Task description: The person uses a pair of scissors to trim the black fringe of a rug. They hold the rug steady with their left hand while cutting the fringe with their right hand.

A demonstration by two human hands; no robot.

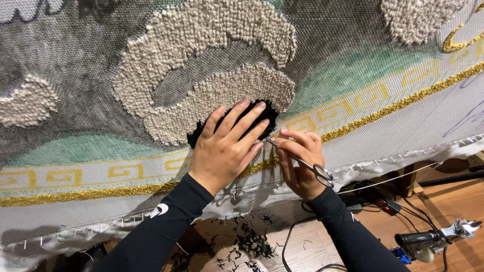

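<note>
- Left hand (227,148): fingers spread flat, pressing on the black tufted patch (267,112); grips nothing.
- Right hand (301,161): fingers closed around slim steel scissors (302,162), tips meeting the patch edge just beside the left fingertips.
- Backing cloth (353,50): grey woven mesh, stretched; above the hands, looped cream yarn (201,55) in curved bands.
- Below the hands: black yarn clippings (252,244) on the wood floor.

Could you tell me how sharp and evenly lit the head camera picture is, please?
Head view: sharp on the left hand, right hand and thin silver scissors; the stretched grey tufting cloth bows with wide-angle distortion; hands cast soft shadows; the wooden floor below is warmly lit.
</note>
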